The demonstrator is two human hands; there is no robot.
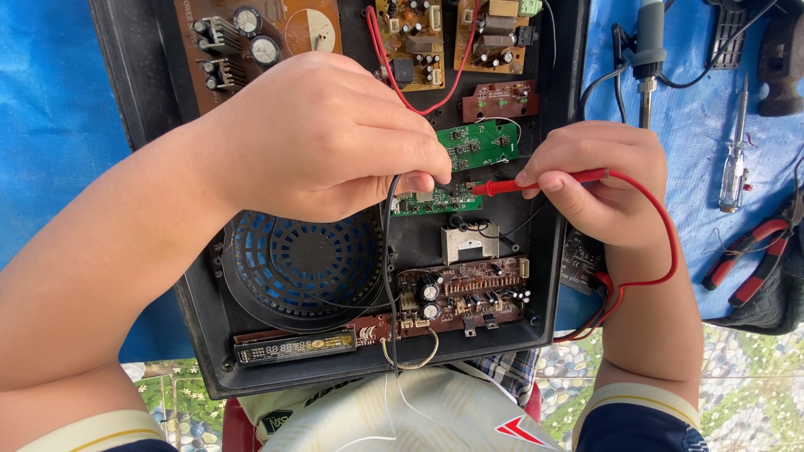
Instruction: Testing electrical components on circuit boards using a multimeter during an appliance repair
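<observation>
An opened black device case (pixel 548 276) lies in front of me with several circuit boards inside. My left hand (pixel 322 138) hovers over its middle, fingers pinched on a black test probe whose lead (pixel 390 251) runs down toward me. My right hand (pixel 599 180) grips a red test probe (pixel 536 182), its tip pointing left at a small green circuit board (pixel 435 201). The red lead (pixel 662 243) loops around my right wrist. A second green board (pixel 477 144) sits just above.
A blue-grilled round fan (pixel 301 264) and a brown board (pixel 461 293) with capacitors fill the case's near part; a display strip (pixel 293 345) lies at its front edge. A soldering iron (pixel 646 50), screwdriver (pixel 735 163) and red-handled pliers (pixel 749 255) rest on the blue tarp at right.
</observation>
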